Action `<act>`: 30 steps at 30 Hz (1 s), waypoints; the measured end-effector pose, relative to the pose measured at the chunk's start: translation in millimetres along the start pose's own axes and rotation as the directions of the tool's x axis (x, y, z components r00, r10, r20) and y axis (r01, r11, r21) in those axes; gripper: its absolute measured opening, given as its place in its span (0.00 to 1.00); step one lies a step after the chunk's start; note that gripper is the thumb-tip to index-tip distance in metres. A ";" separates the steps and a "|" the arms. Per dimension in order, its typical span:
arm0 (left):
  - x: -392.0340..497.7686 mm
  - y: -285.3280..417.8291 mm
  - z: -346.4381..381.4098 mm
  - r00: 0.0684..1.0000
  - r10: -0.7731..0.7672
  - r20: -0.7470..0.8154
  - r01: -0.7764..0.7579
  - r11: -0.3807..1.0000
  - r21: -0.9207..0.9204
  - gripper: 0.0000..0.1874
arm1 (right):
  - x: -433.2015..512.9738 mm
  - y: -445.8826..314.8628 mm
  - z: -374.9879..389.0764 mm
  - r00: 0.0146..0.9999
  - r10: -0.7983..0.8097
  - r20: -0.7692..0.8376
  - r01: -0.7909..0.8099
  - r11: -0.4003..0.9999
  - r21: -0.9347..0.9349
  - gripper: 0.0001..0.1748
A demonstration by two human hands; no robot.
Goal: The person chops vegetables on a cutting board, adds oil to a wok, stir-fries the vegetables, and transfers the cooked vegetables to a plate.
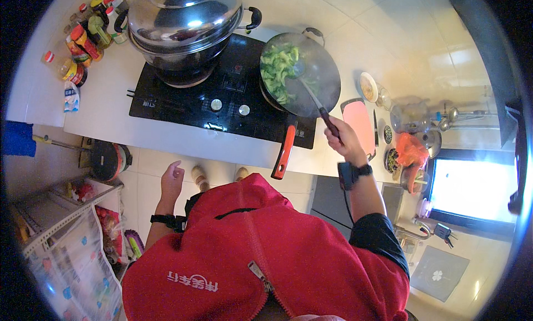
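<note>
My right hand (342,140) grips the dark handle of a metal ladle or spatula (311,94), whose head rests in a wok (322,79) among pieces of green broccoli (281,71). Haze hangs over the wok, which stands on the right side of a black glass cooktop (179,106). The wok's red handle (285,151) points towards me, just left of my right hand. My left hand (173,177) hangs below the counter edge with nothing in it, its fingers loosely bent. A large lidded steel pot (183,42) stands on the left side of the cooktop.
Sauce bottles (85,42) crowd the counter's left end. Right of the wok are a pink cutting board (360,123), a black knife (376,127), a small bowl of food (368,87) and a red plastic bag (410,148). A shelf rack (75,215) stands at lower left.
</note>
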State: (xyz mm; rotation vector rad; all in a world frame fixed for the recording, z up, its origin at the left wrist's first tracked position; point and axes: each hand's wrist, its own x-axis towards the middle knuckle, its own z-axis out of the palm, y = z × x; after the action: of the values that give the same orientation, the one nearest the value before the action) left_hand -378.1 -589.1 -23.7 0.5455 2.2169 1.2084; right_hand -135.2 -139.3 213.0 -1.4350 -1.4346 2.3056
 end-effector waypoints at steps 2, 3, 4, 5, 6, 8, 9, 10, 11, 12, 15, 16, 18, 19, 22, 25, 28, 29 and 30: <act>4.4 0.8 -1.3 1.000 -0.026 0.015 0.025 0.999 0.029 0.18 | -25.8 -8.2 4.7 0.995 -0.004 -0.101 -0.004 0.997 -0.078 0.13; 6.3 1.6 -1.5 0.999 -0.046 0.028 0.045 0.998 0.044 0.18 | -32.5 -10.9 7.6 0.994 -0.017 -0.106 0.005 0.994 -0.111 0.12; 8.1 2.9 -0.4 0.998 -0.041 0.036 0.040 0.999 0.027 0.18 | -33.7 -12.6 10.8 0.993 -0.028 -0.113 0.006 0.981 -0.195 0.12; 9.9 4.4 0.5 0.998 -0.048 0.046 0.047 0.999 0.014 0.18 | -32.6 -13.3 13.1 0.995 -0.034 -0.089 0.009 0.963 -0.268 0.13; 11.0 6.1 0.8 0.994 -0.089 0.060 0.089 0.996 0.008 0.18 | -28.9 -13.8 14.3 0.995 -0.030 -0.091 -0.003 0.942 -0.336 0.14; 14.0 10.2 3.1 0.998 -0.039 0.052 0.037 0.999 0.036 0.18 | -20.6 -16.6 11.9 0.966 -0.199 -0.164 0.056 0.783 -0.619 0.16; 15.2 11.7 2.7 0.998 -0.034 0.050 0.032 0.998 0.046 0.18 | -16.4 -18.5 9.1 0.948 -0.280 -0.150 0.088 0.685 -0.723 0.18; 16.3 12.7 1.3 0.999 -0.018 0.046 0.017 1.000 0.024 0.18 | -14.6 -23.2 3.9 0.926 -0.329 -0.186 0.089 0.668 -0.739 0.18; 17.3 13.1 0.6 0.999 -0.004 0.037 0.005 1.000 -0.010 0.18 | -12.7 -26.1 -0.6 0.898 -0.381 -0.219 0.101 0.665 -0.740 0.19; 17.6 12.9 -0.1 0.999 -0.003 0.032 0.004 0.998 -0.063 0.18 | -11.1 -31.7 -6.1 0.870 -0.411 -0.272 0.083 0.666 -0.741 0.20; 13.4 8.1 -5.7 1.000 0.005 0.016 -0.005 1.000 0.014 0.18 | 6.5 -36.7 -9.5 0.801 -0.521 -0.294 0.100 0.601 -0.793 0.23; 11.3 6.1 -7.6 0.999 -0.019 0.026 0.019 1.000 0.024 0.18 | 19.9 -33.7 -4.3 0.762 -0.594 -0.258 0.118 0.519 -0.847 0.23; 8.1 1.9 -11.9 0.994 -0.097 0.049 0.096 0.995 0.025 0.18 | 43.8 -20.3 8.4 0.634 -0.765 -0.114 0.111 0.236 -0.965 0.23; 7.1 -0.1 -14.5 0.998 -0.059 0.031 0.059 0.998 0.015 0.18 | 53.8 -10.8 15.3 0.647 -0.757 -0.094 0.138 0.237 -0.962 0.24; 4.4 -6.3 -25.6 0.999 -0.033 -0.014 0.033 0.999 0.001 0.18 | 51.6 12.5 19.8 0.732 -0.679 0.054 0.096 0.024 -0.995 0.25; 3.7 -13.4 -38.0 0.997 -0.069 -0.036 0.070 0.997 0.012 0.18 | 32.2 18.0 10.2 0.754 -0.656 0.009 0.056 0.050 -0.997 0.25; 1.4 -21.9 -50.0 0.994 -0.110 -0.003 0.110 0.994 -0.025 0.18 | 26.6 15.6 4.8 0.705 -0.698 -0.125 0.171 0.339 -0.925 0.24; 1.9 -24.7 -53.8 0.996 -0.091 0.002 0.091 0.995 -0.036 0.18 | 28.8 16.6 5.5 0.701 -0.699 -0.141 0.130 0.320 -0.938 0.24; 3.5 -27.2 -57.4 0.996 -0.091 0.019 0.092 0.995 -0.048 0.18 | 34.0 18.5 7.3 0.679 -0.723 -0.128 0.135 0.295 -0.946 0.24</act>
State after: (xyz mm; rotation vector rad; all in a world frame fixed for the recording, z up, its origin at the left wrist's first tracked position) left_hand -419.7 -637.2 -22.5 0.4281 2.1680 1.2029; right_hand -152.6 -137.9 177.7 -1.3054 -2.5176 0.5243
